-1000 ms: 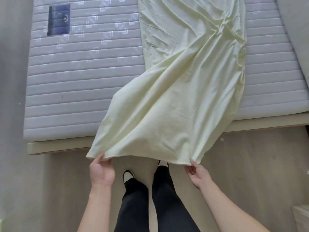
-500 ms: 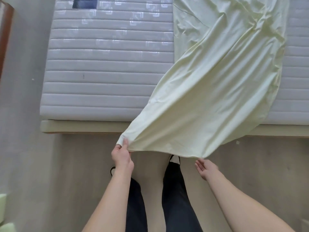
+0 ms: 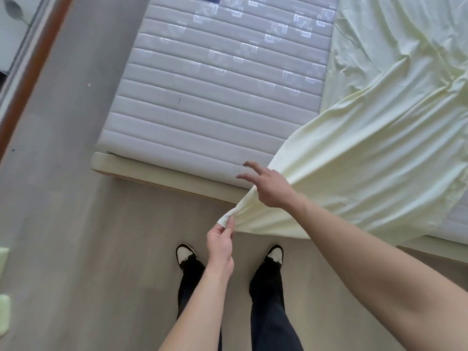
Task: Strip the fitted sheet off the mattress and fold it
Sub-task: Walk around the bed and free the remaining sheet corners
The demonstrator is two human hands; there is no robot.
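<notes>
The pale yellow fitted sheet point(image 3: 374, 153) lies folded lengthwise on the right part of the white quilted mattress point(image 3: 215, 97) and hangs off its near edge. My left hand point(image 3: 220, 241) pinches the sheet's near corner just above the floor, pulling it taut. My right hand point(image 3: 268, 186) hovers over the sheet's left edge near the mattress edge, its fingers spread and holding nothing; whether its palm touches the cloth I cannot tell.
The mattress sits on a low beige bed base point(image 3: 162, 178). My feet in black-and-white shoes point(image 3: 186, 254) stand on the light wooden floor point(image 3: 101, 274). A brown-edged frame point(image 3: 33, 67) runs along the far left. Pale green items point(image 3: 3, 315) sit at the left edge.
My right hand let go of the sheet's right corner and reached forward over the cloth. My left hand kept its corner. The view swung left.
</notes>
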